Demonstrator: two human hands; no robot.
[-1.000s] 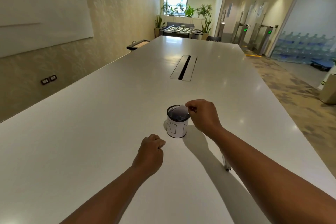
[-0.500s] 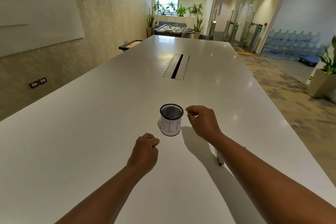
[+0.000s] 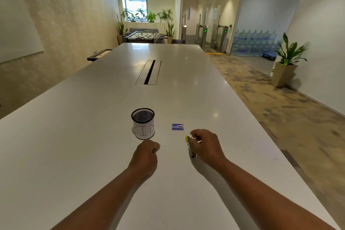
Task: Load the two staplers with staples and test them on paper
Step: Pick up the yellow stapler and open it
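White table (image 3: 74,155) carries both hands. Nearest, the left hand (image 3: 144,157) rests in an empty fist; the right hand (image 3: 204,145) curls loosely around a yellow-tipped stapler (image 3: 190,145). Beyond the right hand lies a blue staple box (image 3: 177,127); beyond the left stands a mesh cup (image 3: 143,126).

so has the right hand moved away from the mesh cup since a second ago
Yes. The right hand was at the mesh cup rim; now it is well to the cup's right and nearer the person, at a yellow-tipped object.
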